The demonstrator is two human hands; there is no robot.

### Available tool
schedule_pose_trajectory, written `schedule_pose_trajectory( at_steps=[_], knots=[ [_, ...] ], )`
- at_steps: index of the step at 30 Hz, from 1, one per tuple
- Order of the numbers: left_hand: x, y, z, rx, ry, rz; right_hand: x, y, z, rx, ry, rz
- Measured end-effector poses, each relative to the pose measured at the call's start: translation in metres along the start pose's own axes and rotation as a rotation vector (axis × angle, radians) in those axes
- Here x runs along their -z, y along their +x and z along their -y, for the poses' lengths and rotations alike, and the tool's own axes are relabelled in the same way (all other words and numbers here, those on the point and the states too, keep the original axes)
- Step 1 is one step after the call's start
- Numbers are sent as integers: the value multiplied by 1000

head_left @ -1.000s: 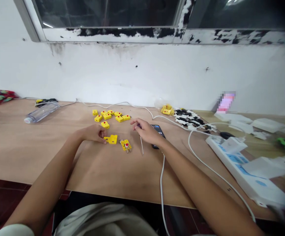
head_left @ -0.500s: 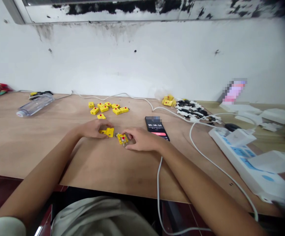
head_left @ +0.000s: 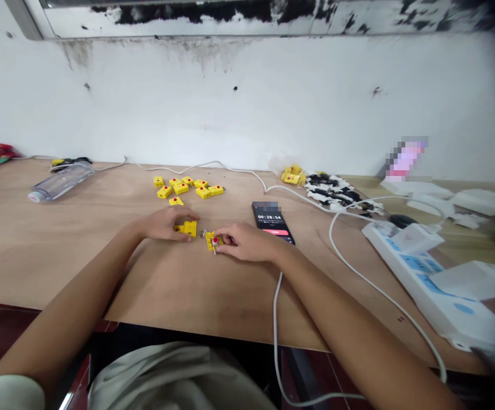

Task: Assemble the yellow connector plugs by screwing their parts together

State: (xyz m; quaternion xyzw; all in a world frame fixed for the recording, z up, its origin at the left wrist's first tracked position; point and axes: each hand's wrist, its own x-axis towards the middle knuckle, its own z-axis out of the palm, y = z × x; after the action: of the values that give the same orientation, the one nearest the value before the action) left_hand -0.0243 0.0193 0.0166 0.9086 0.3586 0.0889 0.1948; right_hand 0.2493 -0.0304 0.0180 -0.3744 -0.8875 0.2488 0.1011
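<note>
My left hand (head_left: pixel 166 223) is closed around the left end of an open yellow plastic casing half (head_left: pixel 191 228), held low at the wooden table. My right hand (head_left: pixel 245 241) pinches the right side of another yellow casing half with a red button (head_left: pixel 215 241). Thin metal prongs stick out from that half toward me. Small metal bits (head_left: pixel 203 234) lie between the two halves, too small to name. Part of each casing is covered by my fingers.
Several finished-looking yellow blocks with red buttons (head_left: pixel 181 188) sit farther back. A phone (head_left: pixel 268 219) lies beyond my right hand. Black and white parts (head_left: pixel 332 192), a white cable (head_left: pixel 336 245) and a power strip (head_left: pixel 426 279) occupy the right. A clear bottle (head_left: pixel 63 183) lies left.
My right fingers have moved over the red-button half, which has turned a little and shifted slightly right. My left hand stays nearly still. Something like fingertips has appeared at the far left edge.
</note>
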Motion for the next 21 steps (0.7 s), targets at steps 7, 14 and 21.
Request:
schedule_pose_trajectory(
  at_steps=[7, 14, 21],
  knots=[
    [-14, 13, -10, -233, -20, -69, 0, 0, 3, 38, -33, 4],
    [-21, 20, -14, -271, -45, -74, 4, -2, 0, 8, -44, 26],
    [-22, 23, -18, -237, -1, -103, 5, -2, -1, -7, -49, 24]
  ],
)
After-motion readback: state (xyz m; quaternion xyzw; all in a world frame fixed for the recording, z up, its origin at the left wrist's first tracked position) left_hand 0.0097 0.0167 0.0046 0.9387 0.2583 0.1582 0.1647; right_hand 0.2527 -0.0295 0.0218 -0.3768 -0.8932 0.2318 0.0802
